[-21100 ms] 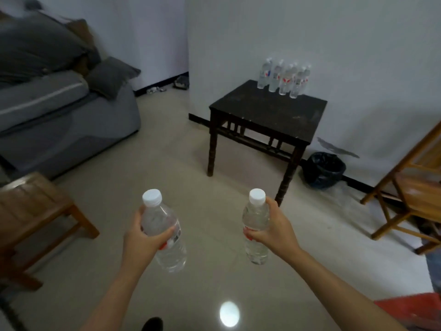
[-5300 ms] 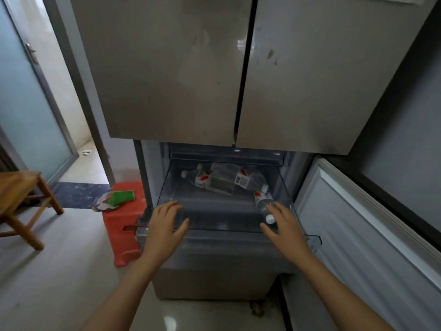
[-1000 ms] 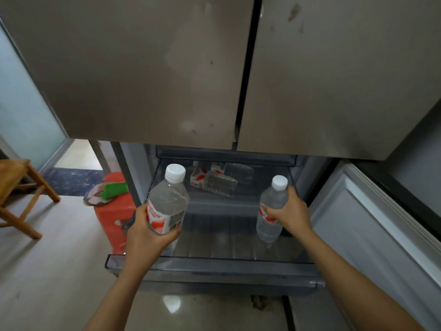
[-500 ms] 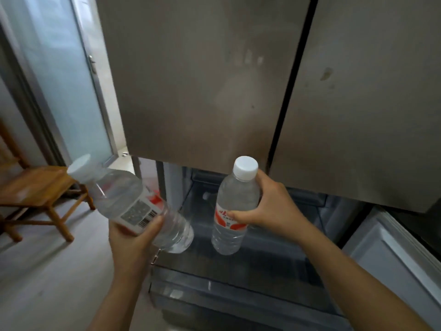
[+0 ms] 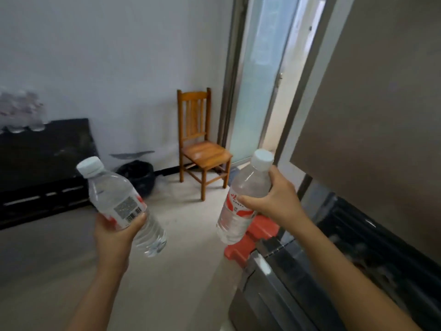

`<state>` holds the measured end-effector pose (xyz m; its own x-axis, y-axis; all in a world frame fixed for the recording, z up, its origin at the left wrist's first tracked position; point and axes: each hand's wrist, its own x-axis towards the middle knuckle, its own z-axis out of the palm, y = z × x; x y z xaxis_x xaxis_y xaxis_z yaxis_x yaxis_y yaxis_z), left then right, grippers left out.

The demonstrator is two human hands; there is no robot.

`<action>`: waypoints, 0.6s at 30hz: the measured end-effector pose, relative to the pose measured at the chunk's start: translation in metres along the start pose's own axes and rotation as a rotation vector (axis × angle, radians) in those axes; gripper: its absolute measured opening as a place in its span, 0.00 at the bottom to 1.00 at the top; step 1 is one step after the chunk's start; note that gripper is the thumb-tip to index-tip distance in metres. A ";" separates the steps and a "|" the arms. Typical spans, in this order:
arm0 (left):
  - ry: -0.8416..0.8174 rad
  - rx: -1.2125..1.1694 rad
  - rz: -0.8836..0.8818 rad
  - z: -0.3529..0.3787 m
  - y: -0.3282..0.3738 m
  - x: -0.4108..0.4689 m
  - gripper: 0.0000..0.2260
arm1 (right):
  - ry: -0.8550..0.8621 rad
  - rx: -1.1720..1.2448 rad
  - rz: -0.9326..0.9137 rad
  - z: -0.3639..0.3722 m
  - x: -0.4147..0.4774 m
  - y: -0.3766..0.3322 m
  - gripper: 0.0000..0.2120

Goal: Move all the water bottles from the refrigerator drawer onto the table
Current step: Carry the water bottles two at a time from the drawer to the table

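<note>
My left hand point(image 5: 114, 232) grips a clear water bottle point(image 5: 114, 194) with a white cap, tilted to the left. In my right hand point(image 5: 279, 204) is a second water bottle point(image 5: 241, 206), held by its upper body and leaning right. The dark table point(image 5: 43, 158) stands at the far left against the wall, with several blurred bottles point(image 5: 21, 113) on its back edge. At the lower right the refrigerator drawer point(image 5: 310, 278) stands pulled out under my right arm; its inside is too blurred to make out.
A wooden chair point(image 5: 200, 149) stands by the wall ahead, next to a frosted glass door point(image 5: 257, 80). A black bin point(image 5: 138, 173) sits between table and chair. A red stool point(image 5: 253, 237) is beside the drawer. The refrigerator doors point(image 5: 381, 115) fill the right.
The view has swung left from the refrigerator to the room; table and chair now show. Both hands still hold their bottles, carried away from the drawer.
</note>
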<state>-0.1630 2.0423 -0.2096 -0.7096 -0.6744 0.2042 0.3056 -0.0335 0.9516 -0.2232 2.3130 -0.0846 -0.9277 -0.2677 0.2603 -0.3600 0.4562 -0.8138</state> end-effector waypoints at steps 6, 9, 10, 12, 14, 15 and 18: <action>0.293 0.183 -0.024 -0.089 0.002 -0.036 0.27 | -0.342 -0.034 -0.061 0.085 0.023 0.008 0.28; 0.423 0.238 -0.040 -0.111 0.006 -0.061 0.27 | -0.454 -0.031 -0.089 0.112 0.019 0.009 0.28; 0.448 0.263 -0.048 -0.118 0.008 -0.071 0.27 | -0.487 -0.014 -0.090 0.119 0.014 0.008 0.28; 0.479 0.293 -0.068 -0.125 0.010 -0.088 0.26 | -0.536 0.003 -0.103 0.128 0.006 0.009 0.27; 0.509 0.293 -0.090 -0.128 0.011 -0.106 0.29 | -0.578 -0.018 -0.126 0.133 -0.001 0.011 0.27; 0.539 0.287 -0.097 -0.129 0.012 -0.118 0.31 | -0.599 -0.028 -0.142 0.136 -0.005 0.010 0.28; 0.626 0.262 -0.132 -0.134 0.013 -0.153 0.33 | -0.644 -0.057 -0.197 0.141 -0.017 0.014 0.30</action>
<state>0.0347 2.0458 -0.2595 -0.2059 -0.9785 -0.0138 0.0224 -0.0189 0.9996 -0.1988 2.2044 -0.1733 -0.6060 -0.7950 0.0251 -0.5375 0.3861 -0.7497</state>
